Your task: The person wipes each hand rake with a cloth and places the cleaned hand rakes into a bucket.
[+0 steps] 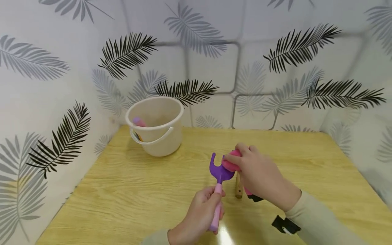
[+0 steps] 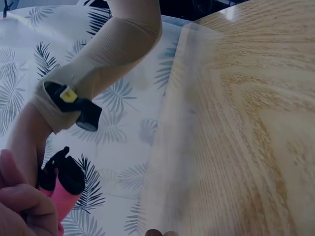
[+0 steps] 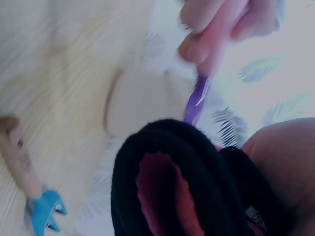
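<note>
My left hand (image 1: 200, 207) grips the pink handle of a small garden fork with a purple head (image 1: 219, 175), its tines pointing away from me. With my right hand (image 1: 260, 170) I hold a pink glove (image 1: 231, 163) bunched against the fork's right-hand tines, which it partly hides. The glove's black cuff (image 3: 147, 162) hangs open toward the camera in the right wrist view. Beneath the right hand, a wooden-handled hand rake (image 1: 238, 187) lies on the table; its blue pronged head (image 3: 44, 211) shows in the right wrist view.
A cream bucket (image 1: 165, 143) with its handle down stands at the back left of the wooden table (image 1: 122, 194). Inside it is a pink and purple handle (image 1: 139, 121). A leaf-patterned covering (image 1: 214, 68) hangs behind the table and at its sides.
</note>
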A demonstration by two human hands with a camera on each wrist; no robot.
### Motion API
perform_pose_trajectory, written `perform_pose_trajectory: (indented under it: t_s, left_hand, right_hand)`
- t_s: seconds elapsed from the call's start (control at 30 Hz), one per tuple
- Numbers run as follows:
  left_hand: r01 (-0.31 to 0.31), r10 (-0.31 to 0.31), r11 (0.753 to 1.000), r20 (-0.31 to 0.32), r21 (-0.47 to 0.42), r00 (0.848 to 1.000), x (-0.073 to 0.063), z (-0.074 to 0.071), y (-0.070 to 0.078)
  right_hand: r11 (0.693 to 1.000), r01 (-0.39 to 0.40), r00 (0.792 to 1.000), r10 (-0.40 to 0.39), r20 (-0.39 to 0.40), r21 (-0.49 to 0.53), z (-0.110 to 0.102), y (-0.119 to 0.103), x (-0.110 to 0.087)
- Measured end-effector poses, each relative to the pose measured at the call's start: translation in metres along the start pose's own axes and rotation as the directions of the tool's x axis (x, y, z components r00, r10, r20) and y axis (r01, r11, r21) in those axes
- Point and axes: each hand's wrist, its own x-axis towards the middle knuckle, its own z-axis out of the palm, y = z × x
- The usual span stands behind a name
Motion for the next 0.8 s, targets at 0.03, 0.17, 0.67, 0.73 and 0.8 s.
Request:
perform_pose_trajectory:
  t_s: [0.03,0.17,0.67,0.73,0.8]
  left_hand:
    - [-0.004,0.004,1.000,0.002,-0.002,1.000,0.000,0.000,0.000]
    - [-0.006,0.006,1.000,0.005,-0.007,1.000,0.001,-0.002,-0.001]
    - [0.015,-0.020,0.990,-0.038,-0.140,0.999,0.007,-0.005,0.009]
    - [0.025,-0.029,0.986,-0.025,-0.166,0.999,0.005,-0.005,0.009]
    - [0.037,-0.039,0.984,-0.011,-0.177,0.999,0.003,-0.005,0.007]
  right_hand:
    - [1.000,-0.016,1.000,0.015,-0.009,-0.018,0.003,0.002,0.003]
    - [0.996,-0.042,0.999,0.040,-0.023,-0.083,0.009,0.006,0.009]
    - [0.976,-0.017,0.985,0.054,-0.165,0.219,0.020,-0.019,-0.022]
    - [0.962,-0.049,0.983,0.095,-0.159,0.267,0.026,-0.011,-0.019]
    - [0.947,-0.086,0.979,0.138,-0.150,0.308,0.031,-0.001,-0.013]
